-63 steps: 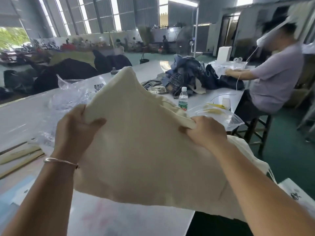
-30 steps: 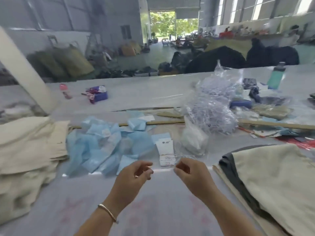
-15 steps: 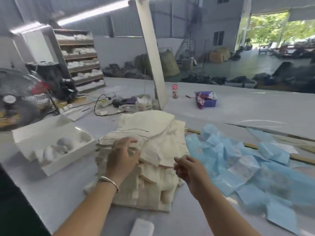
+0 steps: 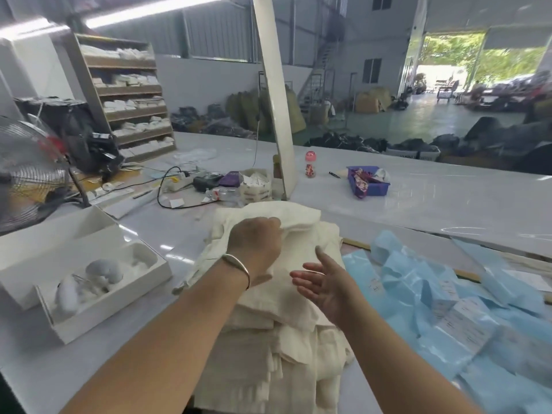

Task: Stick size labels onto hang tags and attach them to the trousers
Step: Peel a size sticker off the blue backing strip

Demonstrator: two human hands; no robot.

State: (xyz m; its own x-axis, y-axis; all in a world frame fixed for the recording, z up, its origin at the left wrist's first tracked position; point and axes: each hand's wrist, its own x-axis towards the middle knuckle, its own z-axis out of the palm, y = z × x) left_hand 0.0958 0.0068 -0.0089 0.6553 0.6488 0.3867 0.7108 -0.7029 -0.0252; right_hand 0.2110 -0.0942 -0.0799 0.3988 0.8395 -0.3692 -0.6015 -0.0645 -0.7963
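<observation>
Our left hand clenches the top cream cotton trousers to peel them off the stack, while beside that grip our right hand waits (fingers spread, released).

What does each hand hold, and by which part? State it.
Left hand grips the top cream trousers by a raised fold; right hand holds nothing.

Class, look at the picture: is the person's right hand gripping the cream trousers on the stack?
No: the right hand hovers open, fingers spread, above the cream trousers, while the left hand grips the top fold.
</observation>
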